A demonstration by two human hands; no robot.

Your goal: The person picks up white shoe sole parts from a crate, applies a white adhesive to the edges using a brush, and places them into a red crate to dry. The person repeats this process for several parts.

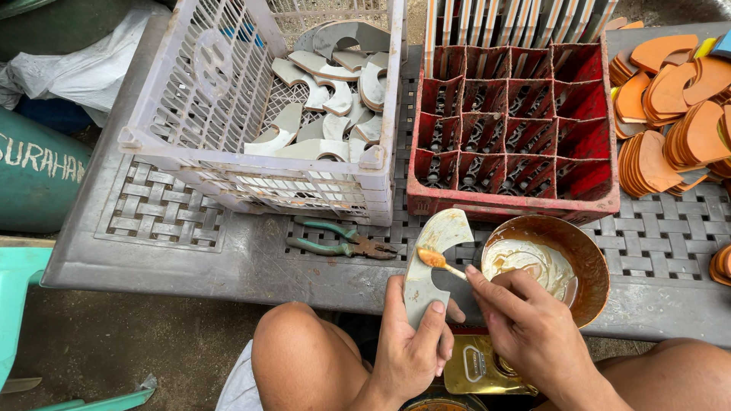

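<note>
My left hand (411, 342) grips a flat grey curved sole-shaped piece (431, 262) upright by its lower end. My right hand (525, 323) pinches a thin stick whose glue-coated tip (431, 258) touches the piece's face. Just right of the piece sits a brown bowl (586, 262) with pale yellowish glue in it, close to my right fingers. A gold tin (474, 367) stands below, between my knees.
A white plastic crate (228, 137) holds several grey pieces (327, 99). A red divided crate (518, 129) stands beside it. Orange pieces (678, 114) are stacked at the right. Green-handled pliers (343, 240) lie on the grey table (167, 251). A teal drum (34, 179) is left.
</note>
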